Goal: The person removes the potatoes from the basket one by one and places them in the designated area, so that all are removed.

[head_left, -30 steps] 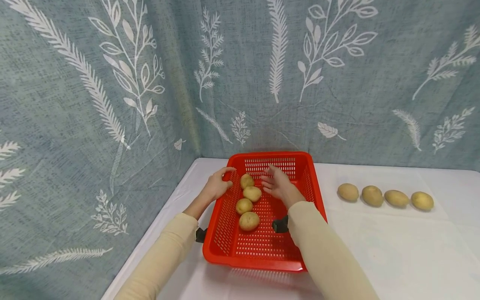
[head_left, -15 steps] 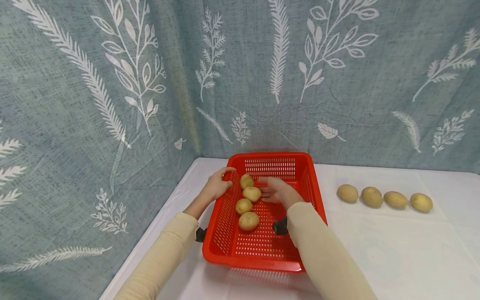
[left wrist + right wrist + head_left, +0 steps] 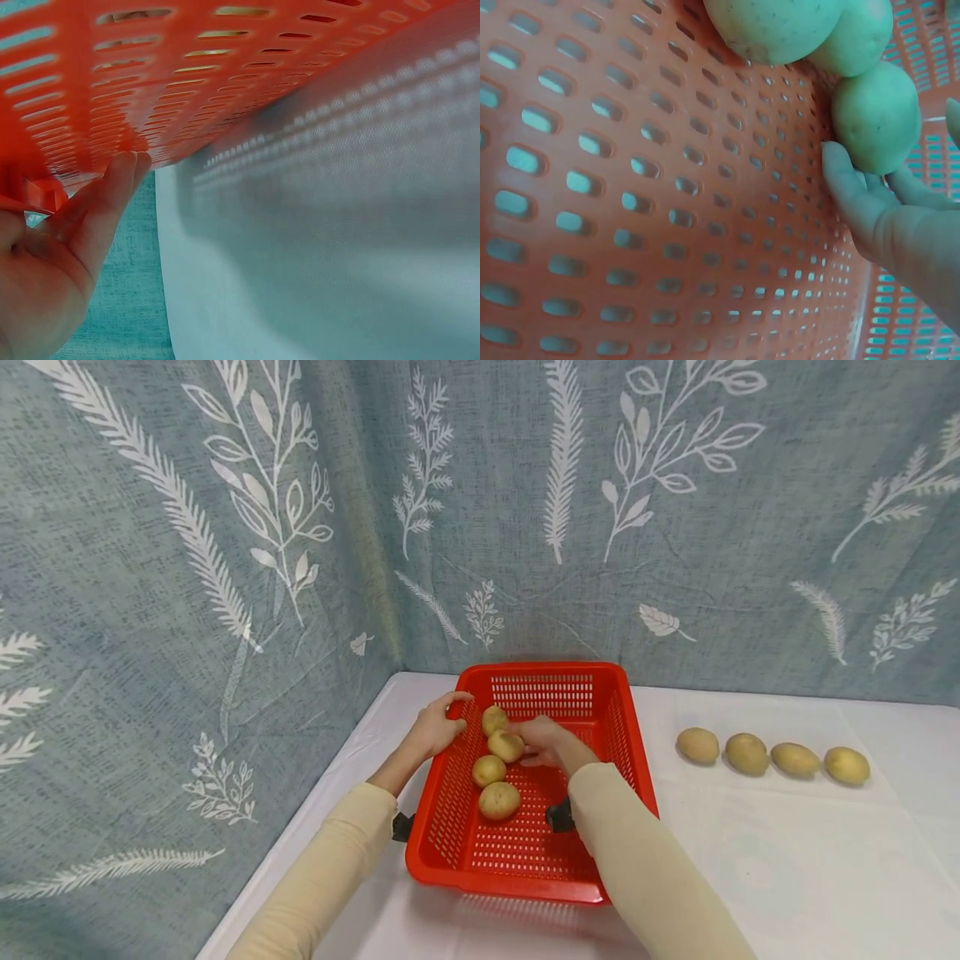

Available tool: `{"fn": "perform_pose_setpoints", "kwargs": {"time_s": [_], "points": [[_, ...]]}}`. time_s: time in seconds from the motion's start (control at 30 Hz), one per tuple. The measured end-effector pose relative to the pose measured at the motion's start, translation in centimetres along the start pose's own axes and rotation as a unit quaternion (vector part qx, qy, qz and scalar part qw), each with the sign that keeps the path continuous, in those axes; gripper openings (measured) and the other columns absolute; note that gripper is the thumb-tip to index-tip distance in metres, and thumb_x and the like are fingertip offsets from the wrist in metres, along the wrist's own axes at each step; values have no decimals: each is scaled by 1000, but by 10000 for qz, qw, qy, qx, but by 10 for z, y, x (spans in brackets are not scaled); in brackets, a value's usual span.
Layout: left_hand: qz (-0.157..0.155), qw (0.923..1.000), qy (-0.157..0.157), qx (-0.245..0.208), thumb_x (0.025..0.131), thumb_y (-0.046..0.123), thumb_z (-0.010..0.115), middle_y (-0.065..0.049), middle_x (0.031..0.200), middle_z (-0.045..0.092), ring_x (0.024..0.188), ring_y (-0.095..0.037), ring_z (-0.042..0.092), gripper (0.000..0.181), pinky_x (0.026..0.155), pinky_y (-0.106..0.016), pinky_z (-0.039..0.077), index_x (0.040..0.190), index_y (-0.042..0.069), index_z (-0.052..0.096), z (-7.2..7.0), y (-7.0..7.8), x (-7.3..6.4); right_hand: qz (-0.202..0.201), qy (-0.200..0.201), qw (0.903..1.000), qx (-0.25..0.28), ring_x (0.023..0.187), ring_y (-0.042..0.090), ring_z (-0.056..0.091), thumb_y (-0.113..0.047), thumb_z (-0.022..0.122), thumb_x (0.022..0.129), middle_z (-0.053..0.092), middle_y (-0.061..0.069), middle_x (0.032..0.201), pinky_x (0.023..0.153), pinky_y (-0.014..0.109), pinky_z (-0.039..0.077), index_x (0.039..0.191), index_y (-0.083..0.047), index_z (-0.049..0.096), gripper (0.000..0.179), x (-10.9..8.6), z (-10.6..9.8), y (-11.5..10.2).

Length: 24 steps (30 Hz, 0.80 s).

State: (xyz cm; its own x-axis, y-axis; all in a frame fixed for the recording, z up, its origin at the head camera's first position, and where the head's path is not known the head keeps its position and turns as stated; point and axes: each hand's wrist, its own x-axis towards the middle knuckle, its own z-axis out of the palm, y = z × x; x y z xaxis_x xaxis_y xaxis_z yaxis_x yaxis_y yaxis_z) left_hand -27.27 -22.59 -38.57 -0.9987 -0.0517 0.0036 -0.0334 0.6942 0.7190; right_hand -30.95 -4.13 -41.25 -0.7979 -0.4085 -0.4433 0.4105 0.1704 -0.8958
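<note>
A red plastic basket (image 3: 510, 887) with slotted walls stands on the white-covered table. My left hand (image 3: 438, 727) holds its left rim, the thumb on the inner side; in the left wrist view the fingers (image 3: 112, 191) lie along the outer wall. Inside the basket my right hand (image 3: 553, 739) pinches a potato (image 3: 506, 746), second from the back in a column along the left side. In the right wrist view, fingers and thumb lie around the lower part of this potato (image 3: 877, 116). One potato (image 3: 494, 720) lies behind it, and two others (image 3: 488, 772) lie in front.
To the right of the basket, several potatoes (image 3: 746, 753) lie in a row on the white tablecloth (image 3: 787, 860). A grey-green curtain with white leaf prints (image 3: 517, 527) hangs behind the table and along its left side.
My right hand has moved down and left inside the basket, from apart from the potatoes to gripping the second one from the back, which has tilted slightly. The left hand stays on the rim.
</note>
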Motion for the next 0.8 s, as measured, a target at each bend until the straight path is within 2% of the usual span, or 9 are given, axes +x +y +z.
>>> {"fn": "perform_pose_setpoints", "kwargs": {"time_s": [0.27, 0.5, 0.8], "points": [[30, 10000, 23, 15, 88, 1, 54, -19, 123, 56, 86, -26, 54, 46, 73, -34, 48, 133, 10, 53, 0, 0, 1, -62, 111, 9982, -585, 106, 28, 54, -16, 60, 93, 51, 15, 119, 89, 42, 47, 126, 7, 50, 41, 0, 5, 1], [-11, 10000, 9, 10, 89, 1, 53, -19, 121, 56, 83, -25, 55, 46, 70, -33, 49, 134, 12, 53, -1, 0, 1, -299, 166, 9961, -818, 113, 32, 53, -12, 63, 91, 51, 19, 125, 93, 42, 45, 128, 10, 49, 45, -4, 10, -1], [-23, 9999, -102, -23, 87, 1, 53, -19, 120, 57, 78, -23, 56, 48, 67, -32, 49, 134, 11, 52, -2, 1, 0, -365, 352, 9961, -727, 114, 34, 52, -4, 66, 88, 49, 22, 126, 93, 43, 45, 128, 7, 47, 46, -3, 14, 1]]}}
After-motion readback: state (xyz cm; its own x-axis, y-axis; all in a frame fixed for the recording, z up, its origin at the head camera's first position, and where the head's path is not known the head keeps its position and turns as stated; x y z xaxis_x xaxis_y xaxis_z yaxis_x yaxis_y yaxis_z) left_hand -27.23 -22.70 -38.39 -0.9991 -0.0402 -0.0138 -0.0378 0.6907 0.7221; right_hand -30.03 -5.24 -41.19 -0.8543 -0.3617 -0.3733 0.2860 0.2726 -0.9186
